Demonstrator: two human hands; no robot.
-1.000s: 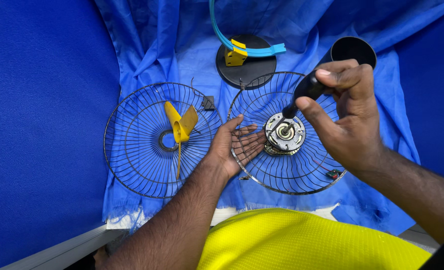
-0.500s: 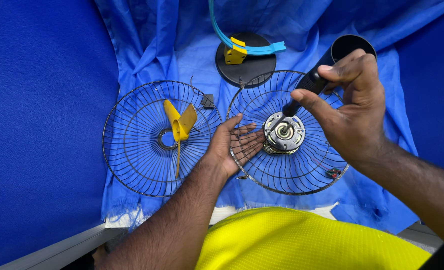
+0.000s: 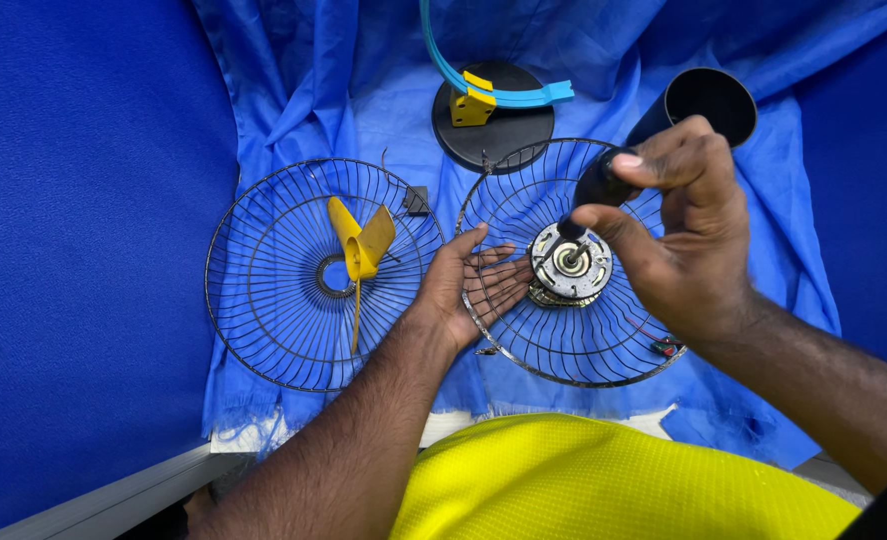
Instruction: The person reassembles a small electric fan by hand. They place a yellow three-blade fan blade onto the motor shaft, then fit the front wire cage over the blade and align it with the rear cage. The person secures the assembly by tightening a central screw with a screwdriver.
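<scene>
1. Head view showed the right hand point(image 3: 688, 235) with fingers curled tight around the black handle of a screwdriver point(image 3: 595, 190), its tip set down on the motor point(image 3: 570, 266).
2. That motor sat at the centre of the right-hand wire guard point(image 3: 563, 330), a round silver disc with a shaft hole in the middle and copper-coloured winding just showing at its lower edge.
3. The left hand point(image 3: 463, 285) lay flat, palm up, on the guard's wires just left of the motor, fingers straight and slightly spread, gripping nothing.
4. Risk, as I judged it: the screwdriver stood tilted, so its tip could slip off the screw and skid toward the open left palm beside it.
5. Another risk: the guard rested on loose blue cloth point(image 3: 383, 110), so hard pressing could rock or slide it, since the flat hand was not clamping it.
6. A small screw could drop through the wires and get lost in the cloth folds.
7. Nearby lay a second wire guard point(image 3: 263, 330) with a yellow fan blade point(image 3: 361, 245) on it, well apart from the motor, and a round black base point(image 3: 508, 140) beyond.
</scene>
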